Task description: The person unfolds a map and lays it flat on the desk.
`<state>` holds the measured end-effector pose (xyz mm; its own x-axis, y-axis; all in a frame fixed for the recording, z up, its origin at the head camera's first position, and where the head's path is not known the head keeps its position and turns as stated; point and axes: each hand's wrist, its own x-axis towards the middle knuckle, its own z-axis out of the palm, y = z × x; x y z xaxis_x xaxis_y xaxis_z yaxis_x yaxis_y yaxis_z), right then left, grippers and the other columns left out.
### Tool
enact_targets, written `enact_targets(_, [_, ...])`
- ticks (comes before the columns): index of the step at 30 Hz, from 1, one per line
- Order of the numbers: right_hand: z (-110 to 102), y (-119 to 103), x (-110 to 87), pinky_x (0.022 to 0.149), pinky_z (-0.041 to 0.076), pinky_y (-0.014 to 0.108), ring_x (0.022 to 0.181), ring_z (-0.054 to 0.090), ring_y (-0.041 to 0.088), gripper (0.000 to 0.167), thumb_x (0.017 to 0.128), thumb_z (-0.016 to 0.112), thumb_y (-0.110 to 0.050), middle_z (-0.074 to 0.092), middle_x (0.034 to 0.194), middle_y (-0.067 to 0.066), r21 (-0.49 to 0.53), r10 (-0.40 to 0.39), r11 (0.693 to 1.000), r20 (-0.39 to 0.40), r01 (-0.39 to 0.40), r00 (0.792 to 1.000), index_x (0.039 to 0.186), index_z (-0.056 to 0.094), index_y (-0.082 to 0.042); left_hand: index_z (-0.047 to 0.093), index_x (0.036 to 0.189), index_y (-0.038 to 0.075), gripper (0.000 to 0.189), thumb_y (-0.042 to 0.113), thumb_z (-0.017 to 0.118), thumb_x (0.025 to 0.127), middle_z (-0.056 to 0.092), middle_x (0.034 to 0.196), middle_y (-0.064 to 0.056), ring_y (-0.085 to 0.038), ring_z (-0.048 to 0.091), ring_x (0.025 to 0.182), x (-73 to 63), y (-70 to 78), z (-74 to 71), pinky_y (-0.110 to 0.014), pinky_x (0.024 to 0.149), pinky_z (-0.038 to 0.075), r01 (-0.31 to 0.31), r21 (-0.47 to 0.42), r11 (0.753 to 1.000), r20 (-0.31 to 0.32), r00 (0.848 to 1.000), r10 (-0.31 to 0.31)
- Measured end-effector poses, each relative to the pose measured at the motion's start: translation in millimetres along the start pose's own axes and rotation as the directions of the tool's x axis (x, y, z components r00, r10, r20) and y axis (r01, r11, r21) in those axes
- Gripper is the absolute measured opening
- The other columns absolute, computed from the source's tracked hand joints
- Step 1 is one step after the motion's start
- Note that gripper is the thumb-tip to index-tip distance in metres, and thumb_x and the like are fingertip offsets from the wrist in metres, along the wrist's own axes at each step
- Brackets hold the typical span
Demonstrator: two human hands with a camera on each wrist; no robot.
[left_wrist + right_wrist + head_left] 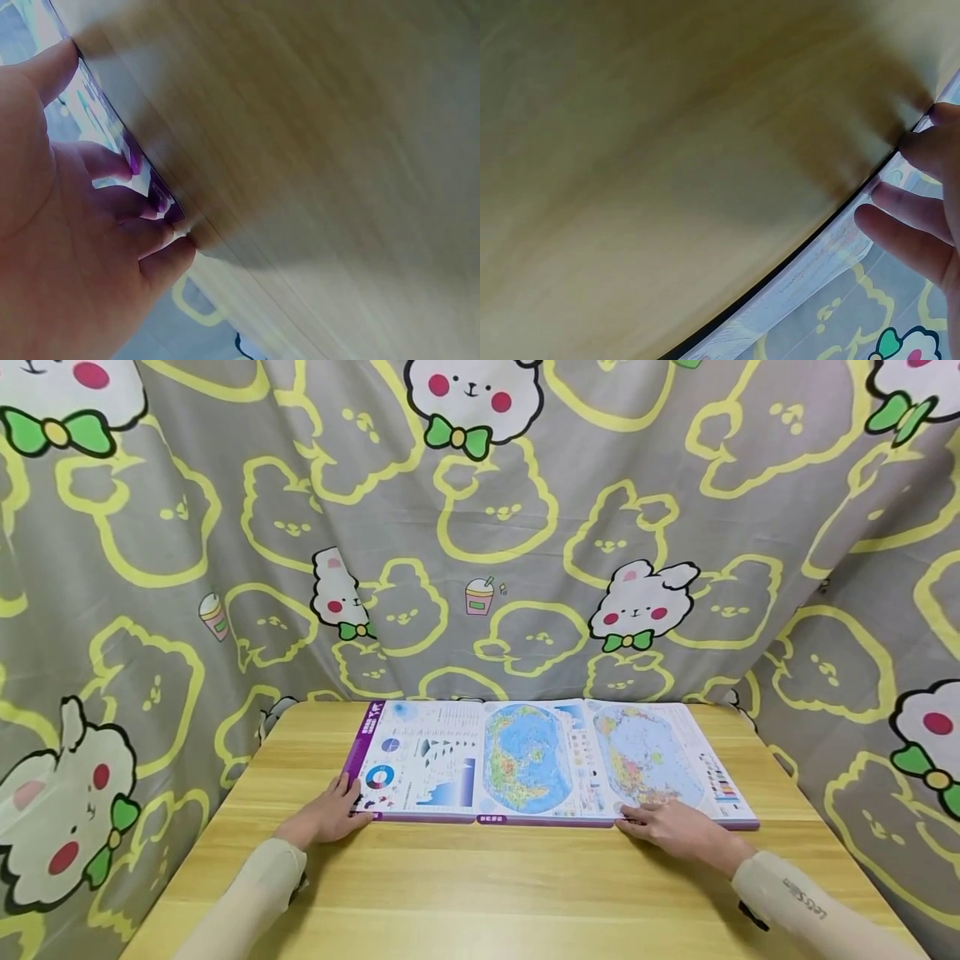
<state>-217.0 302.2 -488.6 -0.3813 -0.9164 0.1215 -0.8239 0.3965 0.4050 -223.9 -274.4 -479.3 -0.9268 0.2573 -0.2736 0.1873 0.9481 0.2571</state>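
A folded world map (528, 760) with purple borders lies on the wooden table (465, 893), its printed panels facing up. At its left end, my left hand (330, 810) rests with fingers on the purple border and the thumb by the front corner; in the left wrist view, the spread fingertips (169, 259) touch the map's edge. My right hand (675, 827) lies over the front edge of the right panel. Up close in the right wrist view, its fingers (907, 232) are on the map's pale edge (787, 292), slightly bent.
A grey curtain (517, 535) with cartoon rabbits and yellow outlines hangs behind the table and along both sides. The map's far side lies close to the table's back edge. Bare wood shows in front of the map and at both ends.
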Motion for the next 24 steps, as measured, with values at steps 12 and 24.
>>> enact_targets(12, [4.1,2.7,-4.8,0.057,0.054,0.033,0.085,0.067,0.021,0.041,0.079,0.056,-0.004,0.067,0.113,0.007,0.043,0.011,0.999,-0.055,-0.009,0.998,0.116,0.069,-0.017,0.025,0.142,-0.014,0.084,0.049,0.051,0.093,0.009,0.146,-0.04,-0.053,0.009,0.135,-0.1,0.6,2.0,-0.062,0.106,0.019,-0.003,-0.017,1.0,-0.023,1.0,0.002])
enact_targets(24, [-5.2,4.9,4.9,0.07,0.055,0.043,0.088,0.067,0.03,0.033,0.079,0.074,-0.011,0.067,0.109,0.015,0.24,0.253,0.945,-0.106,-0.222,0.962,0.111,0.069,-0.004,0.037,0.141,-0.006,0.065,0.039,0.051,0.096,0.013,0.148,-0.037,-0.051,0.011,0.136,8.3,26.0,-7.2,-0.065,0.106,0.013,-0.034,-0.016,0.999,-0.142,0.989,0.032])
